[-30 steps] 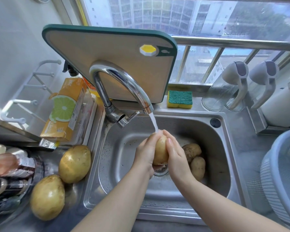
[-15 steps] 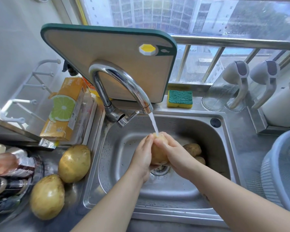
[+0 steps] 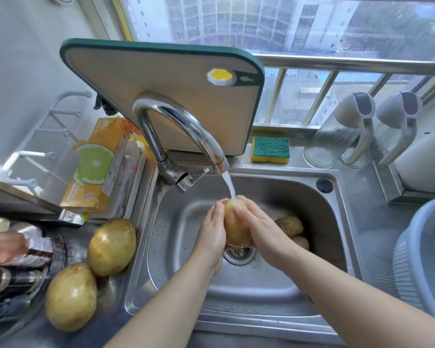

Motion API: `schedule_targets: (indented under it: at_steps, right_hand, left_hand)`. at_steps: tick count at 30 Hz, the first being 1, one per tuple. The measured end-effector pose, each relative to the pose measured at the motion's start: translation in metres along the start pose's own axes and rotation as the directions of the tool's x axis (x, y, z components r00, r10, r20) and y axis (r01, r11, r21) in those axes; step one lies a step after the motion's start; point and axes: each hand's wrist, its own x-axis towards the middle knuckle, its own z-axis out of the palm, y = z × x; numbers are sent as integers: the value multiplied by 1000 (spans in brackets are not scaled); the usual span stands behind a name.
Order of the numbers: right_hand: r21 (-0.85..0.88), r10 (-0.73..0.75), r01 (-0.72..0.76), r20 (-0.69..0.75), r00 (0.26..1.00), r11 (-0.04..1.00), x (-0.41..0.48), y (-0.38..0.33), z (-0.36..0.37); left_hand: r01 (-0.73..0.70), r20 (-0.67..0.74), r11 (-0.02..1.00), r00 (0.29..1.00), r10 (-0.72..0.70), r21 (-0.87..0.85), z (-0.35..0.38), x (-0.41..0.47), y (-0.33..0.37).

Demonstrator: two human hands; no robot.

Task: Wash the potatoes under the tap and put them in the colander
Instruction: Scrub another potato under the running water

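The left hand (image 3: 211,229) and the right hand (image 3: 259,228) grip the potato (image 3: 234,228) on end between them, while the colander (image 3: 409,267) lies well to their right, nearer the right hand.

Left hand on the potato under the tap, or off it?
Touching. Head view: the left hand cups the potato with no gap between them, under the tap stream.

**Inspector:** Any change at the held potato (image 3: 235,227)?
**Assistant:** Yes. The right hand (image 3: 259,227) has moved off its front face to its 3 o'clock side, so more skin shows. The left hand (image 3: 211,232) now lies flatter at 9 o'clock.
**Inspector:** And the water stream (image 3: 229,187)?
**Assistant:** It now strikes the potato's 12 o'clock end directly.
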Motion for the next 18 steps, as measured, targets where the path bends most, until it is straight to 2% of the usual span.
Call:
schedule_targets:
  at_steps: [3, 4, 6, 9, 11, 15, 18]
  right_hand:
    - [-22, -26, 24, -98, 995, 999, 0, -3, 4]
    - [-4, -13, 12, -86, 996, 1000, 2, -3, 4]
    - [37, 42, -43, 35, 999, 998, 4, -2, -1]
    - [10, 74, -77, 184, 980, 997, 3, -2, -10]
    - [-1, 42, -42, 153, 987, 999, 2, -3, -10]
    - [-9, 11, -11, -12, 1000, 1000, 3, -6, 2]
    - [71, 54, -64, 132, 990, 995, 3, -7, -3]
  left_hand:
    - [-56, 5, 994, 998, 56, 89, 1, -1, -6]
    - [-59, 2, 994, 998, 59, 92, 1, -1, -6]
    - [-54, -18, 996, 998, 55, 66, -2, 0, -2]
    - [-25, -21, 999, 999, 26, 23, -5, 3, 4]
    - [-48, -17, 998, 999, 49, 50, -4, 3, 4]
    - [-91, -14, 990, 996, 93, 112, -2, 2, 1]
    - [-63, -48, 997, 997, 65, 48, -5, 3, 3]
